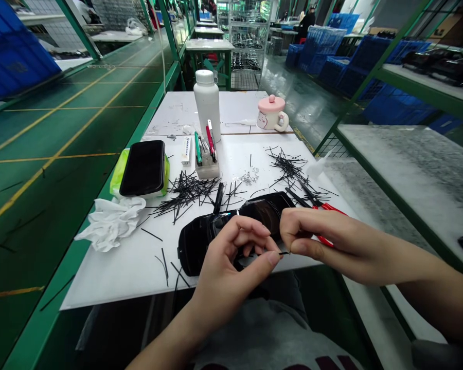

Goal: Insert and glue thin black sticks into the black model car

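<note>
- Strip, thin and black, is pinched by the left hand; its other end is pinched by the right hand.
- It is held above the near edge of the tabletop.
- Black plastic part is partly covered by the left hand.
- Scissors are seen beside the right hand.

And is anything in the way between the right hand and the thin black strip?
Nothing visible: the thin black strip bridges the small gap between the right hand and left hand. The red-handled tool lies behind the right hand, not between.
</note>
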`<action>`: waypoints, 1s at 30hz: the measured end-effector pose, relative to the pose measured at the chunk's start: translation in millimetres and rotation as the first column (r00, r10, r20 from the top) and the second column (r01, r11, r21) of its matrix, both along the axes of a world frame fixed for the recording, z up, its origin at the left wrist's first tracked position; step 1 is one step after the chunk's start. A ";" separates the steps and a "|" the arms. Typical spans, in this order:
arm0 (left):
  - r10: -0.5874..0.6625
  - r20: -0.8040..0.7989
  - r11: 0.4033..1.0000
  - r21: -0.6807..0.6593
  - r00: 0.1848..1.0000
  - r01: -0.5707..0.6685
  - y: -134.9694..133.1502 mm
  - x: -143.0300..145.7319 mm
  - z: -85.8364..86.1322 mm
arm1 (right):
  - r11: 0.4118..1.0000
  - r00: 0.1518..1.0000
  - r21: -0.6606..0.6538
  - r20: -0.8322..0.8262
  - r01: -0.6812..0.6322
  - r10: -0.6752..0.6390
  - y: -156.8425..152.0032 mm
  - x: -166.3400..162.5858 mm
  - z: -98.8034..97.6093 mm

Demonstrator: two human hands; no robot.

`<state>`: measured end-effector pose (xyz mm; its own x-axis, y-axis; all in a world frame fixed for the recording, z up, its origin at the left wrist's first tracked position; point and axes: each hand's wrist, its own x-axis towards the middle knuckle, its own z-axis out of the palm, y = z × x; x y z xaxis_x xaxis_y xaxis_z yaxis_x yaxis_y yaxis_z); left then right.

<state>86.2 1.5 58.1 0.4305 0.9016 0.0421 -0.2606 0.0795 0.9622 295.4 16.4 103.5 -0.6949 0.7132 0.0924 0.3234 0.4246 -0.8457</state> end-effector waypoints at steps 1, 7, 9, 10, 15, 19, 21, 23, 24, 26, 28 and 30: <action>-0.002 0.003 1.000 0.003 1.000 0.002 -0.1 -0.3 -0.5 | 1.000 1.000 -0.012 -0.002 0.003 -0.003 -0.2 -0.3 0.1; -0.017 0.005 1.000 0.024 1.000 0.017 0.4 -1.0 -3.3 | 0.999 1.000 -0.036 -0.004 0.000 0.000 -0.2 -2.4 -1.2; -0.019 -0.007 0.999 0.041 1.000 0.019 0.5 -1.1 -3.1 | 0.999 1.000 -0.035 -0.003 -0.013 0.013 -0.1 -2.9 -2.4; -0.017 -0.011 0.999 0.048 1.000 0.017 0.4 -1.1 -2.8 | 0.999 1.000 -0.032 -0.001 -0.011 0.011 -0.3 -3.1 -3.1; 0.051 -0.060 0.996 0.076 0.997 -0.046 0.3 -1.8 -2.5 | 0.991 0.992 0.030 -0.012 0.128 -0.128 -4.2 -3.6 -4.9; 0.080 -0.099 0.990 0.125 0.992 -0.068 0.9 -2.7 -4.5 | 0.990 0.994 0.092 0.020 0.108 -0.111 -8.2 -5.9 -5.2; 0.072 -0.114 0.985 0.162 0.991 -0.053 0.9 -3.0 -4.9 | 0.981 0.995 0.171 0.035 0.090 -0.097 -9.9 -7.7 -5.7; 0.067 -0.118 0.978 0.204 0.991 -0.042 0.6 -2.6 -4.1 | 0.963 0.995 0.255 0.035 0.086 -0.098 -11.5 -9.9 -6.7; 0.074 -0.118 0.974 0.223 0.990 -0.046 0.5 -2.1 -3.3 | 0.954 0.994 0.287 0.031 0.089 -0.102 -12.5 -11.2 -7.5; 0.098 -0.115 0.966 0.251 0.988 -0.067 1.0 -0.9 -1.5 | 0.938 0.992 0.327 0.021 0.112 -0.126 -14.6 -13.6 -9.1; 0.122 -0.129 0.955 0.284 0.984 -0.081 3.1 -0.7 -0.8 | 0.930 0.988 0.340 0.015 0.141 -0.155 -17.1 -15.1 -10.2; 0.153 -0.201 0.931 0.357 0.968 -0.073 7.4 -2.9 -2.4 | 0.924 0.982 0.342 0.015 0.172 -0.188 -20.1 -14.9 -9.8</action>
<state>83.4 8.9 55.6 0.3611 0.8915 0.2737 -0.0250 -0.2842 0.9584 280.5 -3.7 93.6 -0.5671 0.7587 0.3207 0.4563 0.6135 -0.6445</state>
